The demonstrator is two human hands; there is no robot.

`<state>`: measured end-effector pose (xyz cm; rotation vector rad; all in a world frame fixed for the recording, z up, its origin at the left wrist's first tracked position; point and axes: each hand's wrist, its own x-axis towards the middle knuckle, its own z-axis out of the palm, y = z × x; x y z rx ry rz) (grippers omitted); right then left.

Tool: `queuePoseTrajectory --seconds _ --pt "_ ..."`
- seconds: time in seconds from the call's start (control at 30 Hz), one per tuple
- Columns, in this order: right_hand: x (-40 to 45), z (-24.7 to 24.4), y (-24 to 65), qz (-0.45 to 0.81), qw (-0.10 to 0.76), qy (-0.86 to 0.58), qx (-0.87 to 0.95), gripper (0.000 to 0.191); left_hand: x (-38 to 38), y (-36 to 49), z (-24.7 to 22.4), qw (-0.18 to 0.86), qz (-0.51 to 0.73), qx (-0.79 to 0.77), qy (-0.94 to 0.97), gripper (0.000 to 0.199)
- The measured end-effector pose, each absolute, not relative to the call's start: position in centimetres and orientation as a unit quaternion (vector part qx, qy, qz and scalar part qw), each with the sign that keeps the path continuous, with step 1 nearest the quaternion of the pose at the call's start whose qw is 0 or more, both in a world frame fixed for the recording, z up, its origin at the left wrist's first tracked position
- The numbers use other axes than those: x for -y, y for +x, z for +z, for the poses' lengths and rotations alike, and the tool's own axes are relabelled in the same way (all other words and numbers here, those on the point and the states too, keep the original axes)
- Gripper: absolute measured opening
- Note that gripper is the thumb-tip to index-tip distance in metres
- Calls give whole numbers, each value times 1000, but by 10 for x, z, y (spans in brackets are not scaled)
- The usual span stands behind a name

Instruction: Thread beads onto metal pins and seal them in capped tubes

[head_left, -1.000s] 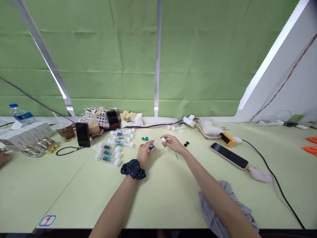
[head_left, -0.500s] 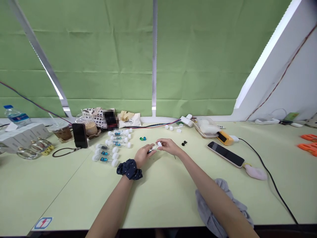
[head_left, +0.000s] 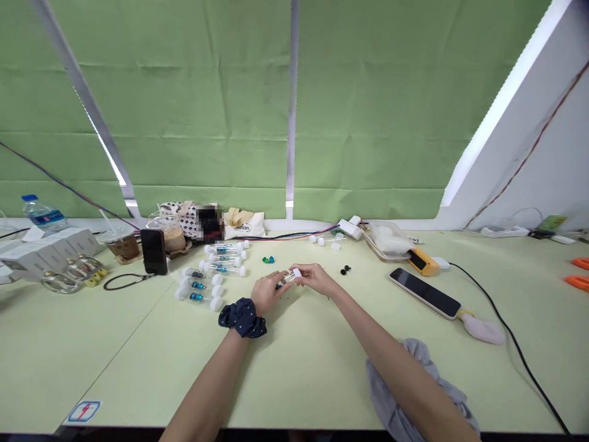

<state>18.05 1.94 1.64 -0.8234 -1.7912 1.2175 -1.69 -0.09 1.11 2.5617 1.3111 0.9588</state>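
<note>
Between my hands is a small clear tube (head_left: 289, 279) with a white cap (head_left: 297, 273). My left hand (head_left: 267, 291) wraps its fingers round the tube's body, and a dark scrunchie sits on that wrist. My right hand (head_left: 315, 278) pinches the white cap end. To the left lie several capped clear tubes (head_left: 200, 285) with blue or dark pieces inside. Small green and blue pieces (head_left: 268, 260) rest just beyond my left hand. Two small black pieces (head_left: 345, 270) lie to the right of my right hand. What the held tube contains is too small to tell.
Loose white caps (head_left: 335, 246) and clear tubes lie at the back, near a white power adapter (head_left: 350, 228). A phone (head_left: 424, 293), yellow device (head_left: 423, 263) and black cable are on the right. Standing phone (head_left: 154, 252), cups and boxes (head_left: 50, 252) are left. Grey cloth (head_left: 423, 393) lies under my right forearm.
The view has shifted slightly, so the scene sits a little further right. My left fingers now cover more of the tube, and my right fingers are closer round its cap.
</note>
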Motion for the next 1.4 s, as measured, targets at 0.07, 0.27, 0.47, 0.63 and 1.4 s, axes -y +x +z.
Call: queuePoseTrajectory --seconds 0.07,0.27,0.47,0.63,1.4 --pt "-20 15 180 479 396 -320 715 48 1 -18 12 49 304 -432 847 32" --pt "-18 19 174 425 408 -337 734 48 -2 -25 27 37 287 -416 862 33" --pt "-20 15 176 315 481 -414 705 43 -18 -54 44 -80 338 -483 804 27" --pt "-31 -7 191 153 436 -541 703 32 -54 -106 51 -103 303 -579 750 28" --pt "-60 -12 215 83 399 -709 576 23 -113 -174 8 -131 285 -580 752 44"
